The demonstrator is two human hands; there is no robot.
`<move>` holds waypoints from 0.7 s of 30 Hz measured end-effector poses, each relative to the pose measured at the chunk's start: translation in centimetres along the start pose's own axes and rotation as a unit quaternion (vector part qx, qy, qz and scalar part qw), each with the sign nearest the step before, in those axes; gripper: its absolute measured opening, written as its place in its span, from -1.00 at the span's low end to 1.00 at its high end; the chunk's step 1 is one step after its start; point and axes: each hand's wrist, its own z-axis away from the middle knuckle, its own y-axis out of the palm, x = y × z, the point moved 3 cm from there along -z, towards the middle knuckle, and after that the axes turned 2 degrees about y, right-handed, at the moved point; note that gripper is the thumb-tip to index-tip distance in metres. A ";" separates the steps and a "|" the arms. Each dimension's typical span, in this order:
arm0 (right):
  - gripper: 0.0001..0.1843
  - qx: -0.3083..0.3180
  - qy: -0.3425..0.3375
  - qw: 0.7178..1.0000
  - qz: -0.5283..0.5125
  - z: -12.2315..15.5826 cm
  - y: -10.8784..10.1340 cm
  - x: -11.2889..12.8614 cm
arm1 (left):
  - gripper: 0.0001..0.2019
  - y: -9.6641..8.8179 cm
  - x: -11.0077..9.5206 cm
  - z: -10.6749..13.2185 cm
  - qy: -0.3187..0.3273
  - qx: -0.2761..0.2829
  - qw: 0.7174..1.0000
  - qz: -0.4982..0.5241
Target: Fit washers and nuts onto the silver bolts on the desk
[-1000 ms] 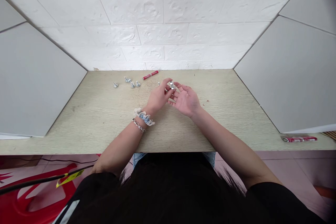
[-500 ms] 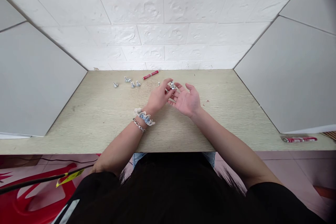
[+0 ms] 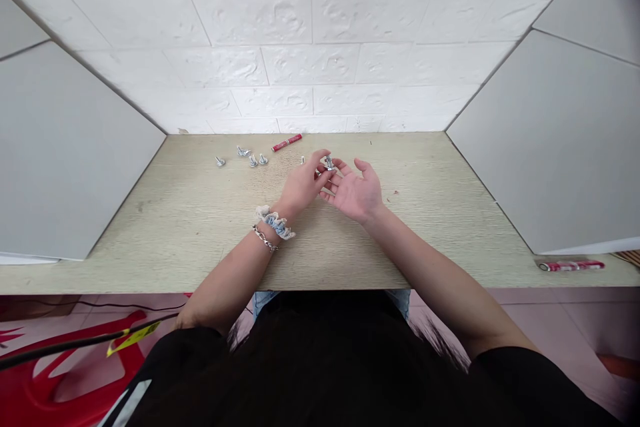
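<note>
Between the thumb and fingers of my left hand is a small silver bolt, held upright with a wide flat part at its lower end. Beside it, my right hand lies palm up with its fingers spread. Its fingertips are close to the bolt; whether they touch it I cannot tell. Behind my left hand another small metal piece shows in part. Several silver bolts lie loose on the table to the left.
A red marker lies near the wall on the wooden table. Another red marker is at the front right edge. Grey panels stand on both sides, and a white brick-pattern wall closes the back. A red chair is below left.
The bolt in my left hand has turned slightly between the fingers. Both hands are otherwise in nearly the same place.
</note>
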 end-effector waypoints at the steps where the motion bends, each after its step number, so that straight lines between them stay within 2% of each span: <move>1: -0.66 -0.004 0.000 1.000 -0.001 0.0 0.0 0.0 | -0.63 0.0 0.0 0.0 0.000 0.000 1.000 0.000; 9: -0.55 -0.003 0.000 1.000 0.021 0.0 0.1 0.1 | -0.61 0.0 0.0 0.0 0.002 0.009 1.000 -0.003; 17: -0.68 -0.025 -0.002 1.000 -0.004 0.0 0.0 0.1 | -0.61 0.1 0.0 0.0 -0.002 0.011 1.000 -0.009; 21: -0.74 -0.050 0.023 0.998 0.025 -0.2 0.0 0.1 | -0.62 0.2 0.0 0.1 0.014 0.017 1.000 -0.011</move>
